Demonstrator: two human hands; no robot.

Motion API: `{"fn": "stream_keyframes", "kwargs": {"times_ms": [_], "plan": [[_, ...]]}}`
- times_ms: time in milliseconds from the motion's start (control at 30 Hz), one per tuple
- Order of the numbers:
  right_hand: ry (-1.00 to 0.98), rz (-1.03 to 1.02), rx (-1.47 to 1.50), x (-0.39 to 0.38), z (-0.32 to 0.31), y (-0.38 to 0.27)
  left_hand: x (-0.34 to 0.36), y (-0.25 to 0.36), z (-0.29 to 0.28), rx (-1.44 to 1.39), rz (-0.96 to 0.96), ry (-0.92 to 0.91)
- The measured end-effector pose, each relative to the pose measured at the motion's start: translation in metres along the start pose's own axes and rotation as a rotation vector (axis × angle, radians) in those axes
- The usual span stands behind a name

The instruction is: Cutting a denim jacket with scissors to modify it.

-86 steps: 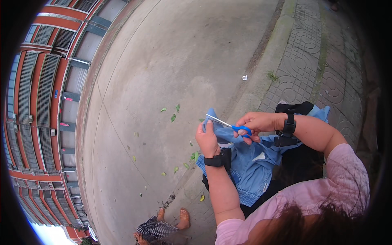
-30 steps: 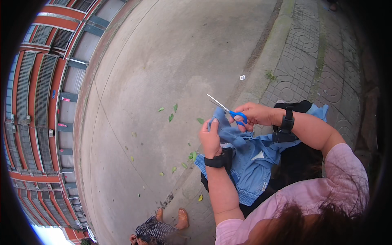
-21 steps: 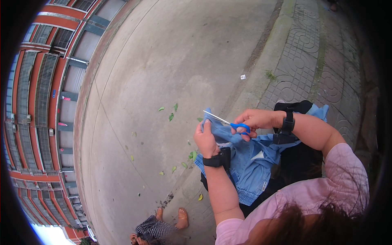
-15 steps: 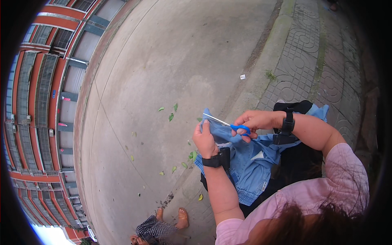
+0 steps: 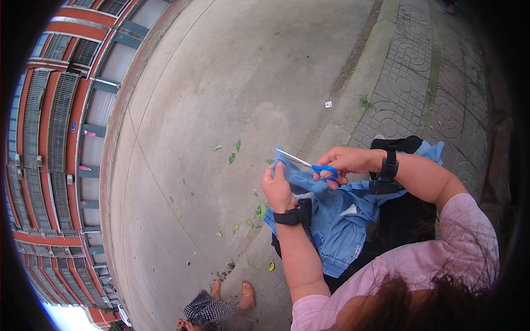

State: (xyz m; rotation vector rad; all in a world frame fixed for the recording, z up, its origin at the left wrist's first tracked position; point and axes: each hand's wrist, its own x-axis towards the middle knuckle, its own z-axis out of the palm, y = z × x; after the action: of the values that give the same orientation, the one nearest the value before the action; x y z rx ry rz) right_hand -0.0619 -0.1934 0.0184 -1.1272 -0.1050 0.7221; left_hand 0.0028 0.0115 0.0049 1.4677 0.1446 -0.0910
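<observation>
1. Nearest me is the wearer's pink shirt (image 5: pixel 436 243), and just past it the light-blue denim garment (image 5: pixel 345 234) lies bunched over the dark-clothed lap, below and between the two forearms.
2. The left hand (image 5: pixel 279 193) is narrowed to a pinch, thumb and fingers gripping raised cloth (image 5: pixel 301 177) that seems to belong to the garment.
3. The right hand (image 5: pixel 348 161) is closed around the blue handles of the scissors (image 5: pixel 317 167), which point up and to the left. The blades cross the top of that cloth, their tips just above the left thumb; I can't tell whether they are parted.
4. I read this as the cutting step, at the cloth's upper edge. To my eye the next move calls for tension from the left hand, its thumb clear of the blades, and a small, level squeeze from the right.
5. Farther out I have green leaves (image 5: pixel 232 159) on the concrete, a seated person's patterned trousers (image 5: pixel 218 309) at the lower edge, and a red-and-grey building (image 5: pixel 52 116) beyond.
</observation>
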Motion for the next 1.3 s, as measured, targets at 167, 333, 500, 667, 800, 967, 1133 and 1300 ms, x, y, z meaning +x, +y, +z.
{"fn": "stream_keyframes", "kwargs": {"times_ms": [167,333,500,667,800,967,1133,1300], "plan": [[-0.037,0.022,-0.014,-0.001,0.002,-0.001,-0.001,0.0,0.001,0.106,0.042,-0.014],[-0.028,0.031,-0.026,0.0,0.002,0.0,-0.001,0.0,0.002,0.118,0.055,0.001],[-0.017,0.043,-0.034,-0.001,0.003,-0.002,0.001,-0.002,0.0,0.147,0.045,-0.022],[0.001,0.045,-0.047,-0.001,0.005,-0.003,0.0,-0.002,0.002,0.188,0.07,0.021],[0.022,0.024,-0.038,-0.001,0.005,-0.003,-0.003,-0.001,0.003,0.263,0.127,0.007],[0.021,0.018,-0.034,0.001,0.001,0.0,-0.003,-0.002,0.003,0.29,0.118,-0.028],[0.022,0.016,-0.021,0.003,-0.004,0.005,-0.004,-0.001,0.003,0.298,0.111,-0.035],[0.017,0.013,0.008,0.003,-0.002,0.003,-0.004,0.001,0.002,0.297,0.099,-0.053]]}}
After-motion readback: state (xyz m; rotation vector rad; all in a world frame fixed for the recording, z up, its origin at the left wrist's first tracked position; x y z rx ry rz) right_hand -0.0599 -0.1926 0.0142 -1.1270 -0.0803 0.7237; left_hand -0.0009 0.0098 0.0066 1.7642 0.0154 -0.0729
